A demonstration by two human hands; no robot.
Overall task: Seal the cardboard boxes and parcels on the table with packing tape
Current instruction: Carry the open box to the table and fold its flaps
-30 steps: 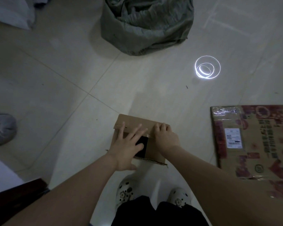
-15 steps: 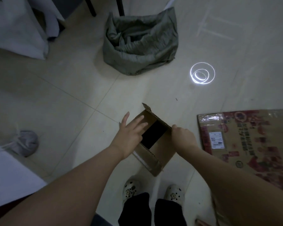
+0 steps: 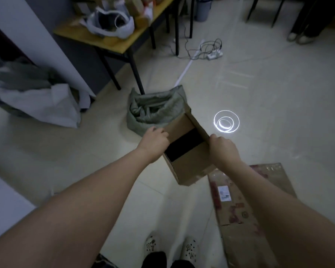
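I hold a small brown cardboard box (image 3: 190, 165) in the air in front of me, above the tiled floor. Its top shows a dark gap between the flaps. My left hand (image 3: 155, 143) grips the box's left edge with curled fingers. My right hand (image 3: 223, 149) grips its right edge. A large flattened printed carton (image 3: 246, 209) with a white label lies on the floor at the lower right. No packing tape is in view.
A grey-green sack (image 3: 153, 111) sits on the floor just behind the box. A wooden table (image 3: 114, 43) with bags and parcels stands at the back left. A white bag (image 3: 46, 105) lies left. Cables and a power strip (image 3: 214, 55) lie further back. My shoes (image 3: 170, 246) are below.
The box has been lifted off the floor and turned, held at both sides. My left hand went from flat fingers on the flap to gripping the edge. The view tilted up.
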